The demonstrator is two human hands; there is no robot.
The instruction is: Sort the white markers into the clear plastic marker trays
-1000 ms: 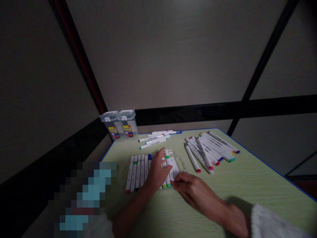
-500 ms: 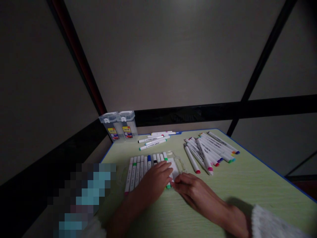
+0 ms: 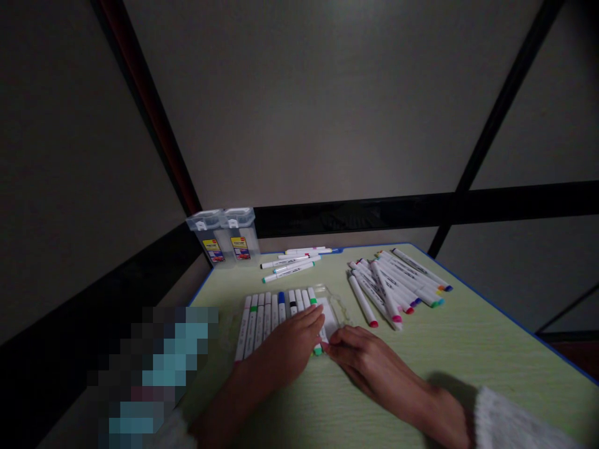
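A row of white markers point(image 3: 259, 322) with colored bands lies side by side in a clear plastic case point(image 3: 345, 305) in front of me. My left hand point(image 3: 292, 346) rests flat across the right part of this row, fingers stretched out and covering several markers. Beside the row's lower right corner, my right hand point(image 3: 369, 362) is closed, with thumb and fingertips pinched together. What they grip is hidden; a small pinkish bit shows at the fingertips. A white strip point(image 3: 329, 317) of the case's inside is visible between the hands.
Loose markers point(image 3: 397, 284) are heaped on the right of the light green table point(image 3: 468, 355). A few more markers point(image 3: 290, 272) lie toward the back. Two clear boxes with lids point(image 3: 241, 240) stand at the back left corner, near the wall point(image 3: 327, 106).
My left hand has shifted slightly, its fingers closer together over the markers. The right hand stays pinched in the same place.
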